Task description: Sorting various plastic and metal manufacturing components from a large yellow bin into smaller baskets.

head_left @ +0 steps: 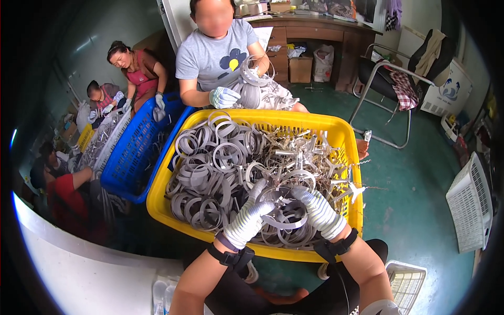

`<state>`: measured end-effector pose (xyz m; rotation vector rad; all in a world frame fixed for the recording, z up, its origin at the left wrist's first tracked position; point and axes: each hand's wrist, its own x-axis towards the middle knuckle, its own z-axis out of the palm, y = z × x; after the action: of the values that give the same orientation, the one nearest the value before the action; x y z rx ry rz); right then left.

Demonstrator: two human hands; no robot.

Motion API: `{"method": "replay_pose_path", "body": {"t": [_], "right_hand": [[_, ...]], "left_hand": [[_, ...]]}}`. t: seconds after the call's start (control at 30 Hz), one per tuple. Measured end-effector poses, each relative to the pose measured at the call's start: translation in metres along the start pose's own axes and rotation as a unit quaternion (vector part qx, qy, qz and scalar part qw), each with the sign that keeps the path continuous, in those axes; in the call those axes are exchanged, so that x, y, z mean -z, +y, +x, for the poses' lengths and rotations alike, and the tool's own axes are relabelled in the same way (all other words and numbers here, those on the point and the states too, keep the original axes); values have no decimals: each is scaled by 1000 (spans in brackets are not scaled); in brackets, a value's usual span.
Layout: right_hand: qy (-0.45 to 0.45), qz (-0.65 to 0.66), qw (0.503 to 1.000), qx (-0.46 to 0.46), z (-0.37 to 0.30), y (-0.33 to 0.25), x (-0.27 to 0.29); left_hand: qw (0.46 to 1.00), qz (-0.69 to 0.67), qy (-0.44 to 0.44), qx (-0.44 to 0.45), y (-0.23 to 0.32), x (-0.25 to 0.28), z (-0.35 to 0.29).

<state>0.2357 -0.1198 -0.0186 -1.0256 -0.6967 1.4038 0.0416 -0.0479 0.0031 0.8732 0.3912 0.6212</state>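
Note:
My left hand (245,216) and my right hand (318,212), both in white striped gloves, are over the near side of a yellow plastic basket (157,207). Between them is a thin grey metal ring (286,226), pinched by the fingers on its left and right sides. Some of my fingertips are hidden behind the ring and the parts around it. Many similar grey rings (202,178) fill the left and near part of the basket. Thin, shiny, branched metal pieces (302,149) are heaped at the right and far side.
Across the basket a co-worker (215,63) in gloves holds a bundle of rings (252,92). A blue basket (134,149) stands at the left, with more people beyond it. On the right are a metal-framed chair (391,86) and a white basket (469,205).

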Motion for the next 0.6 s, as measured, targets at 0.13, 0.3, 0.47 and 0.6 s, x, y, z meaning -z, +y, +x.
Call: {"method": "replay_pose_path", "body": {"t": [0.13,0.3,0.47,0.6], "right_hand": [[-89,211,967,-114,5,-4,-2],[-103,276,949,-109,1,-4,-7],[-167,290,938,-96,11,0,-5],[-119,260,953,-96,10,-7,-3]], "left_hand": [[998,49,-28,-27,1,4,-1],[996,-29,-74,-51,-3,-2,-5],[994,-33,-90,-49,5,-8,-3],[997,57,-3,-56,10,2,1]]}}
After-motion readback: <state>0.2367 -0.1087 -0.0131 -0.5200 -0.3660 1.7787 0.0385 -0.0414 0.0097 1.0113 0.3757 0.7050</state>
